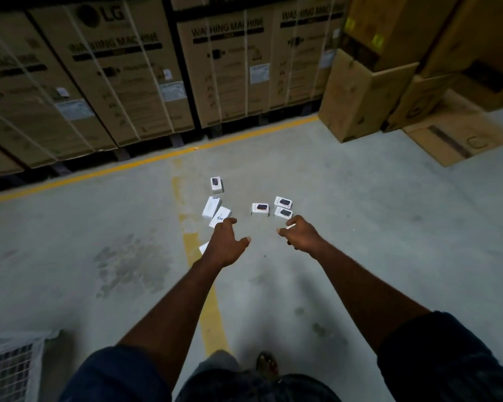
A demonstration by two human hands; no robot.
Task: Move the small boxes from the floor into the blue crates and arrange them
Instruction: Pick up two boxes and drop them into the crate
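Fingers (pixel 230 223) of the left hand (pixel 225 245) are spread wide and empty over the white boxes (pixel 215 211) on the floor (pixel 360 227); the right hand (pixel 301 236) curls loosely, a white edge at its fingertips too small to identify. No blue crate is clearly visible. Grabbing several scattered boxes together could drop one, and the box (pixel 204 247) hidden under the left wrist may be missed

Dim, flat light; dark vignetted corners; wide-angle bending at edges; upper cartons (pixel 128 68) motion-blurred
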